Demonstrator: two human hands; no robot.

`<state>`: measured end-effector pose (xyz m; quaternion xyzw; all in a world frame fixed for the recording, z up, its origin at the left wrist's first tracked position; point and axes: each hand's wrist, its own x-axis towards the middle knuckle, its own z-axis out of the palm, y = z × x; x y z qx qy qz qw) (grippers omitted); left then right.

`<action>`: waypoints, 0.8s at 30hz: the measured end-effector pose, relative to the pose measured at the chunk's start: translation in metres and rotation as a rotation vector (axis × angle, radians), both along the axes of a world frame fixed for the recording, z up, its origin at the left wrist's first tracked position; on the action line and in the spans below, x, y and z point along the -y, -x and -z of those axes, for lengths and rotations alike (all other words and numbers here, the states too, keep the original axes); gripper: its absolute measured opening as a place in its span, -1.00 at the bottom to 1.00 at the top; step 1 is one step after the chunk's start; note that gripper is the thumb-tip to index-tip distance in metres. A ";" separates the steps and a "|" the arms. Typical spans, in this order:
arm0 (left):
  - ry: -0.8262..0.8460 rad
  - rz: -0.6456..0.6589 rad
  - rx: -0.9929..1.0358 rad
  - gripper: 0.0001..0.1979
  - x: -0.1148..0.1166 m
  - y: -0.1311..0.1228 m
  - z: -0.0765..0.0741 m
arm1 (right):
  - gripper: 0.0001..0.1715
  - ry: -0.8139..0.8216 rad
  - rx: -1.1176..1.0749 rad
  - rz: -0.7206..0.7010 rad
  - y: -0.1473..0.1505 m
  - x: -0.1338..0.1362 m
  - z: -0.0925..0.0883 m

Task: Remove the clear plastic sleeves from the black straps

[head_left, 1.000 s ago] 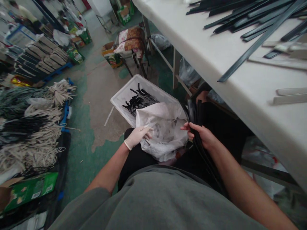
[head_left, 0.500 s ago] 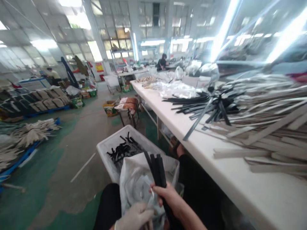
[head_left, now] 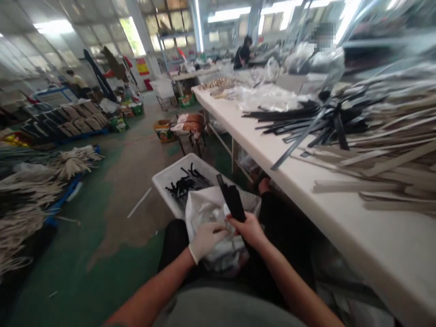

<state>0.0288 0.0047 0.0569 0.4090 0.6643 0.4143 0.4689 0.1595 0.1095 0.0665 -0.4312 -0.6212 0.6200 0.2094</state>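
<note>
My right hand [head_left: 251, 230] is bare and closed round a bundle of flat black strips [head_left: 235, 203], which points up and away from me. Close by on its left is my left hand [head_left: 207, 239] in a pale glove, fingers bent together in what looks like a pinch. Whatever may be between those fingertips is too blurred to make out. Both hands are above an open white woven sack [head_left: 200, 200] between my knees, with pale crumpled material inside. Just beyond the sack, a white plastic tub [head_left: 166, 200] contains more black strips [head_left: 185, 181].
A long white table [head_left: 289, 190] runs along my right, bearing black strips [head_left: 296, 120], beige strips [head_left: 391, 163] and clear plastic bags [head_left: 265, 97]. Bundled strips [head_left: 76, 161] lie on a blue pallet at left. A stool with a brown-and-white sack [head_left: 189, 125] stands ahead. People work farther back.
My view has tilted down, so the hands and tub appear higher. The gloved left hand has come up closer to the right hand, which still holds the black strips.
</note>
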 end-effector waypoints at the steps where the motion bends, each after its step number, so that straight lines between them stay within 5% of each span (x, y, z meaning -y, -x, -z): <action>1: -0.006 -0.003 -0.024 -0.71 -0.001 0.001 -0.001 | -0.61 0.029 0.005 0.000 0.000 -0.001 -0.002; 6: 0.049 0.018 0.060 -0.74 -0.003 0.004 0.004 | -0.56 0.113 -0.028 -0.051 0.002 -0.003 0.002; 15: 0.234 -0.078 0.501 -0.59 0.003 0.003 0.014 | -0.58 0.060 -0.042 0.001 0.000 -0.007 0.012; 24: 0.219 -0.139 0.696 -0.57 0.003 -0.007 0.018 | -0.59 0.069 -0.033 -0.015 0.002 -0.006 0.018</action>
